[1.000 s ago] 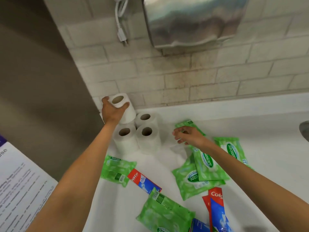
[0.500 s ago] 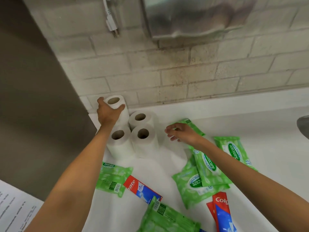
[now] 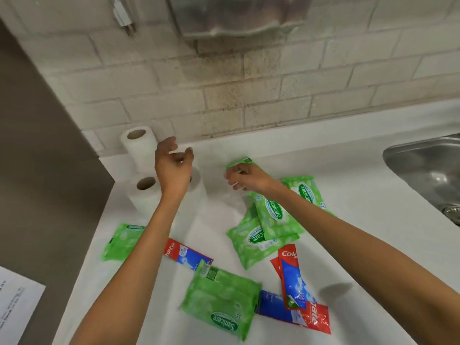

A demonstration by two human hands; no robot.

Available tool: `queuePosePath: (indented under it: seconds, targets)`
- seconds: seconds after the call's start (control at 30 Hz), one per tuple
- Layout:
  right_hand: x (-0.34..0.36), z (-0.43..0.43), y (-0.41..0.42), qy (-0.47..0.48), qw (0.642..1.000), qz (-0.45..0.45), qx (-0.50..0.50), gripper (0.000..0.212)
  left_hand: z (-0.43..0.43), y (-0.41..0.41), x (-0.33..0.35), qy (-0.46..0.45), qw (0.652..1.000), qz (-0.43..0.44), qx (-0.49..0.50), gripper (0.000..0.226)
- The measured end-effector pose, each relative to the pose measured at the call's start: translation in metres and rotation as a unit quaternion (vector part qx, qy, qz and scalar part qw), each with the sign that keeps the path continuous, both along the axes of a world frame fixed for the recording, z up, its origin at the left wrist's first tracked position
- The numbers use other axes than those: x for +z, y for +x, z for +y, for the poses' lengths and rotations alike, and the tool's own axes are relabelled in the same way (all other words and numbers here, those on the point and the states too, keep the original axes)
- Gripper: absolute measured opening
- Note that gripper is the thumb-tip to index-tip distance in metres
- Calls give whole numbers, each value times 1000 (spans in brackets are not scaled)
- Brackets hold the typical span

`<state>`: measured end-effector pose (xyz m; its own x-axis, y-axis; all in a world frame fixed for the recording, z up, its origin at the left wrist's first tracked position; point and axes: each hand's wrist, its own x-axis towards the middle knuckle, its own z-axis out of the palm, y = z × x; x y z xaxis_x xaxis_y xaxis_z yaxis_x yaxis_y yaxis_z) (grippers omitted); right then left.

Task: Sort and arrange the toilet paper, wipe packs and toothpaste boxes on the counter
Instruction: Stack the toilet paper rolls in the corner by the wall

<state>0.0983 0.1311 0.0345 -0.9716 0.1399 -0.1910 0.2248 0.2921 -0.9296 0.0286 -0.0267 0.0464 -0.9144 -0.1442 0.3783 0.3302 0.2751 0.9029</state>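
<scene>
White toilet paper rolls (image 3: 145,192) stood upright at back-left corner of white counter (image 3: 348,175). Left hand (image 3: 174,168) held above them, fingers loosely curled, nothing gripped. Right hand (image 3: 245,179) laid on green plastic wipe pack (image 3: 240,164), fingers bent; pinch cannot be told. Other green wipe packs (image 3: 221,295) and red-and-blue cardboard toothpaste boxes (image 3: 293,282) scattered nearer, some overlapping. Steel sink (image 3: 428,170) seen at right.

Green wipe packs (image 3: 273,210) read "Sanicare" and "15"; red toothpaste boxes (image 3: 288,255) show "Colg" and "gate", probably Colgate.
</scene>
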Motion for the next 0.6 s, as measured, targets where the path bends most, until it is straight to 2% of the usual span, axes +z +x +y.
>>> queuePosePath:
  seconds: [0.13,0.23,0.43,0.53,0.6]
  targets:
    - [8,19,43,7,1000,11,-24,33,37,57,-13,-31,988,-65,-140,38]
    - [8,36,76,32,999,-10,-35,29,59,96,-24,-69,971,-107,-202,39]
    - [-10,68,140,125,986,-92,-61,49,84,159,-47,-114,940,-193,-257,38]
    - [-20,77,173,242,958,-150,-46,63,86,185,-60,-126,925,-222,-280,37]
    - [-24,79,195,284,937,-199,-32,79,84,199,-68,-128,919,-238,-287,37]
